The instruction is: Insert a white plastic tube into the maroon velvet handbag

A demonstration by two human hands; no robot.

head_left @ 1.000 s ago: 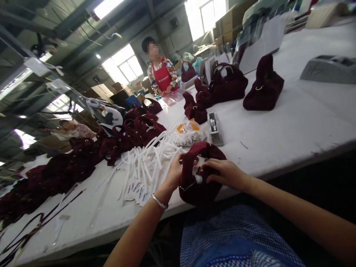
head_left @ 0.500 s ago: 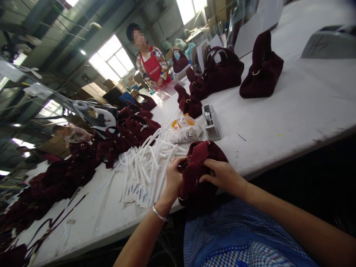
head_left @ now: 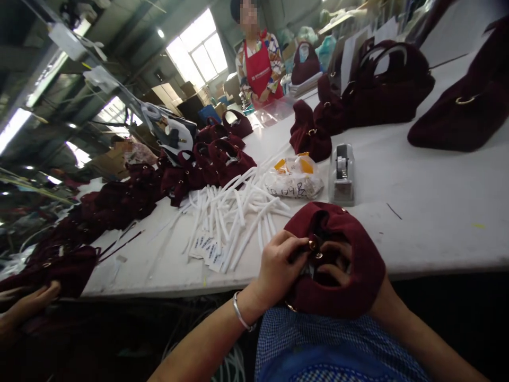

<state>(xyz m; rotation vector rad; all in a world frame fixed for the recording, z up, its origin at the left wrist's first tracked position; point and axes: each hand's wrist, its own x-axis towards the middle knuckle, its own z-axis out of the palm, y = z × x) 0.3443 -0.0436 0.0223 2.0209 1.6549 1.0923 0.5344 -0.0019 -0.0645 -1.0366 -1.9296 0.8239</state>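
Burgundy bag [head_left: 332, 300] is held in both hands [head_left: 280, 262] beside a white table [head_left: 429, 185], windows [head_left: 203, 62] beyond.

bright window [head_left: 207, 59] glares, ceiling [head_left: 129, 34] dim

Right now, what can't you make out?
Head view:
Held maroon fabric handbag: interior mostly hidden by its handle and the right hand.
Right palm: hidden behind that handle.
Flat white paper tags: print too small.
Far-right maroon fabric handbag: cut by right edge.
Co-worker's bare hand: cut by left edge.
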